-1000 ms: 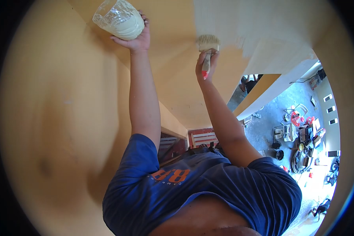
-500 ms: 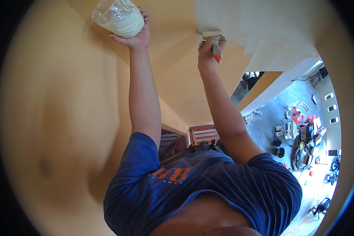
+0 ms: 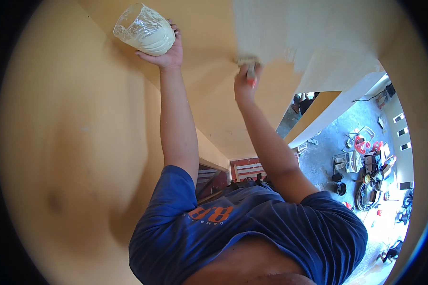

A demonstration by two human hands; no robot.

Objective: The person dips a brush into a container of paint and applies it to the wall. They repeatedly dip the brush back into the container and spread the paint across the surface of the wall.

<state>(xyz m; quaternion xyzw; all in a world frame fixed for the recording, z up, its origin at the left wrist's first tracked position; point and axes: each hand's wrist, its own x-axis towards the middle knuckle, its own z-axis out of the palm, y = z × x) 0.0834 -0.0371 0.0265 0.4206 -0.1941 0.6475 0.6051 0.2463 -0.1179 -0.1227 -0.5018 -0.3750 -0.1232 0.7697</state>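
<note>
My left hand [image 3: 171, 53] is closed around the lower part of a clear plastic container [image 3: 147, 31], which looks like a cut-off bottle. Pale cream paint coats its inside and lies in its bottom. A paintbrush [image 3: 250, 71] with a red-tipped handle is in my right hand [image 3: 244, 85], slightly smeared by motion. Its bristles are against the yellow-tan wall [image 3: 209, 80], just below the edge of a whitish painted area [image 3: 280, 28]. The fingers of the right hand wrap the brush near its base.
To the right and far below is a grey floor [image 3: 325, 154] with a white chair [image 3: 366, 134], black buckets [image 3: 341, 189] and piled items. A rectangular opening [image 3: 295, 111] shows part of a person. A wooden-edged recess [image 3: 211, 161] lies beyond my shirt.
My right hand and the brush have moved down and slightly left along the wall. The left hand with the container has shifted slightly right and down in view.
</note>
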